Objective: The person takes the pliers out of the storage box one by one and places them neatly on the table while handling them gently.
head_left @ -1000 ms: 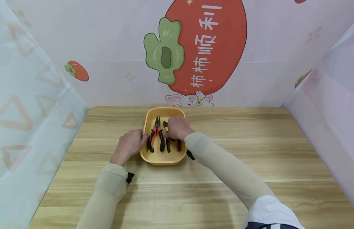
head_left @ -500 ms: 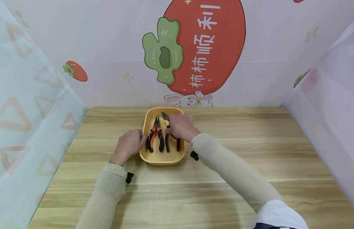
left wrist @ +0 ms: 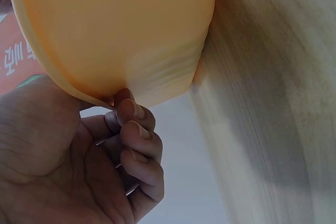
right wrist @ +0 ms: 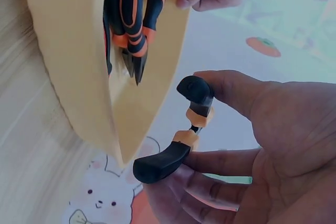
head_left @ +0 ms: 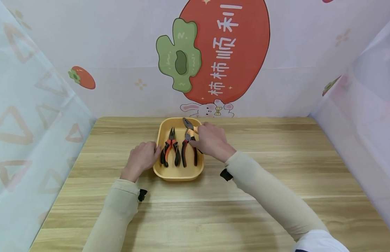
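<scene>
My right hand (head_left: 211,141) grips a pair of pliers (right wrist: 165,163) with black and pale orange handles, thumb on one handle and fingers on the other. Their dark head (head_left: 187,123) shows over the back right of a yellow tray (head_left: 179,179). The left hand (head_left: 140,157) pinches the tray's left rim between thumb and curled fingers, as the left wrist view also shows. Inside the tray lie long-nose pliers (head_left: 167,145) with orange and black handles, handles spread. To their right is another pair of pliers (head_left: 183,154) with dark red and black handles, partly hidden by the held pair.
The tray stands near the back edge of a wooden table (head_left: 195,217). Behind it rises a white printed backdrop (head_left: 125,45) with a large red fruit. Pale sheets (head_left: 25,140) close in the left and right sides.
The right hand has drawn the pale orange-handled pliers up and to the right, away from the others. More of the dark red-handled pair now shows. My left hand keeps its hold on the rim.
</scene>
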`<state>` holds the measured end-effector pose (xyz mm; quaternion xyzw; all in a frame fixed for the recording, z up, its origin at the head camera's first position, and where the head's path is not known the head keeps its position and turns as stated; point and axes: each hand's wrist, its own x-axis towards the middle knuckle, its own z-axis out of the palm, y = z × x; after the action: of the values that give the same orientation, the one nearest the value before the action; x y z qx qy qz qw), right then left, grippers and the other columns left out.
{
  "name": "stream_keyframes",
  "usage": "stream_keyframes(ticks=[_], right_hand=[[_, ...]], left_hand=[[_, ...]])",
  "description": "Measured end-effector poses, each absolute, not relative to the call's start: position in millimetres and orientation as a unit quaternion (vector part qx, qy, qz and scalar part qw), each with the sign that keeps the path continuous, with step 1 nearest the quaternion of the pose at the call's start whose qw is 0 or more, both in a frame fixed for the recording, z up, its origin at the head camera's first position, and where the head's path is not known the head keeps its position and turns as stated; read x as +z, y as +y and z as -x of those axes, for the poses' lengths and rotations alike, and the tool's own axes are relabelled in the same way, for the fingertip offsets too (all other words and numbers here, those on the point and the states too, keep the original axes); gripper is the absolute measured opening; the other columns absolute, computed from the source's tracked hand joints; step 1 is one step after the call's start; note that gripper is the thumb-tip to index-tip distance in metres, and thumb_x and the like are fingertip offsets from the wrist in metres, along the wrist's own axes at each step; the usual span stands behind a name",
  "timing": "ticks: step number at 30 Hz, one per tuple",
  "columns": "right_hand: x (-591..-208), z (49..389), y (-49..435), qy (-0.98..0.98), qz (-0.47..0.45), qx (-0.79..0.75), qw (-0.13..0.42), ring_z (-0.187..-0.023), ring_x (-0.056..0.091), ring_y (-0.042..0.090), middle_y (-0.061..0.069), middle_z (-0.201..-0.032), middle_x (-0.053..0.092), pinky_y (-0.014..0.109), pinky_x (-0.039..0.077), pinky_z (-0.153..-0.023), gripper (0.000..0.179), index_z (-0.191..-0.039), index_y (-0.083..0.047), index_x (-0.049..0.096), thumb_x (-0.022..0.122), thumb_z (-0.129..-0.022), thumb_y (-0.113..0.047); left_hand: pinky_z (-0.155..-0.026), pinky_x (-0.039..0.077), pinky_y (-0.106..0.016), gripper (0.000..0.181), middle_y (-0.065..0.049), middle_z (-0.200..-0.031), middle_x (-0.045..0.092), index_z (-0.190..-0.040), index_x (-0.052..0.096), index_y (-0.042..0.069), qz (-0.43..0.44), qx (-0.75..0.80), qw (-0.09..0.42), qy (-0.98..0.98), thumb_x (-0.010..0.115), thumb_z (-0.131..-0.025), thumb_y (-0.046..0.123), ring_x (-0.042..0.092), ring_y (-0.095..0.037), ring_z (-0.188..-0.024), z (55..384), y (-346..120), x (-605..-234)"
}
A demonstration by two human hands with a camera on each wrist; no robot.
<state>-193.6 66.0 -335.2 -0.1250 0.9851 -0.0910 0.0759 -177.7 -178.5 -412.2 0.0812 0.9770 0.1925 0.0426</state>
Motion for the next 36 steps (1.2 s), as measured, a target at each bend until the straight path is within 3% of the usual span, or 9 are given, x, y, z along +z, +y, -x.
stream_keyframes(ticks=[24, 36], right_hand=[[-346, 177, 144, 0.984, 0.088, -0.152, -0.005, -0.064, 0.049, 0.023, 0.007, -0.080, 0.052, 0.034, 0.036, -0.049, 0.038, -0.078, -0.012, 0.060, 0.073, -0.090, -0.046], [-362, 177, 179, 0.987, 0.052, -0.154, 0.000, -0.064, 0.046, 0.022, 0.007, -0.078, 0.050, 0.034, 0.032, -0.050, 0.039, -0.075, -0.013, 0.057, 0.072, -0.090, -0.045]], left_hand=[[-0.048, 0.038, -0.035, 0.037, -0.005, -0.061, 0.052, -0.070, 0.054, 0.010, -0.070, 0.200, 0.039, 0.976, 0.050, -0.104, 0.024, 0.049, -0.020, -0.052, 176, -175, -412], [-0.049, 0.039, -0.034, 0.039, -0.005, -0.061, 0.051, -0.069, 0.052, 0.010, -0.063, 0.205, 0.044, 0.976, 0.049, -0.105, 0.025, 0.049, -0.020, -0.052, 177, -175, -411]])
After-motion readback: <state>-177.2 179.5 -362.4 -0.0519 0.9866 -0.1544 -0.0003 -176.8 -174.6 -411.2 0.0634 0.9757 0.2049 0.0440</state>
